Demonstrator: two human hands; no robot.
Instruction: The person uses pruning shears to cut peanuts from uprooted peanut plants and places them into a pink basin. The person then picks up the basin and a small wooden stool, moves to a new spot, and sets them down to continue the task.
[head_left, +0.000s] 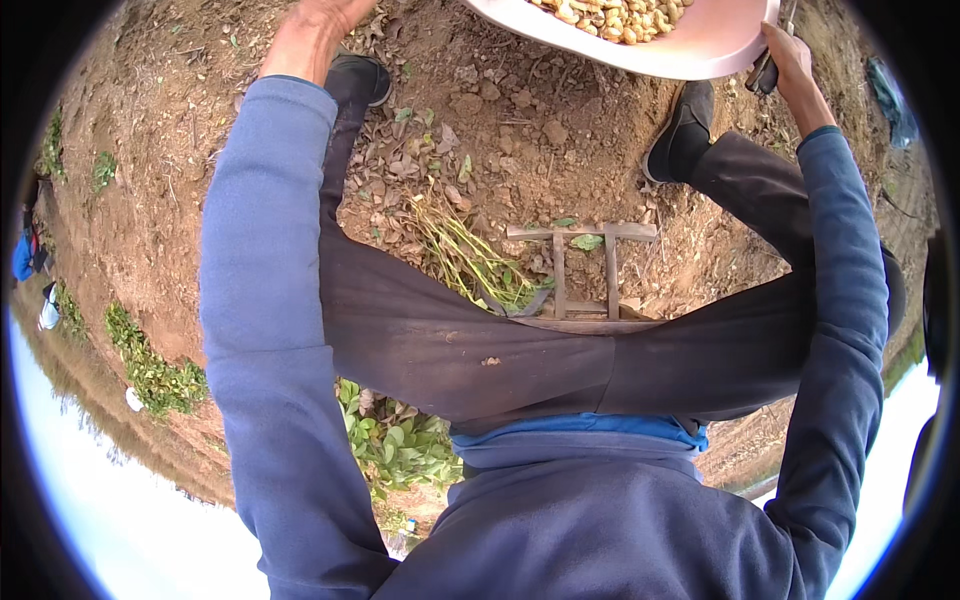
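A pale pink plastic basin (716, 45) is at the top of the view, cut off by the picture's edge, with a heap of peanuts in their shells (619, 19) inside. My right hand (791, 64) grips the basin's right rim, thumb against the edge. A dark-handled tool (763, 73) is in the same hand; its kind is unclear. My left hand (330, 15) reaches up left of the basin, apart from its visible part. The fingers of that hand lie beyond the top edge, so what they do is hidden.
Below my thighs is a wooden stool frame (585, 234). Pulled plant stems (472, 255) lie beside it on the clod-strewn soil. Leafy plants (401, 442) stand behind me, with another leafy heap (154, 367) to the left. A person in blue (25, 251) appears at the far left.
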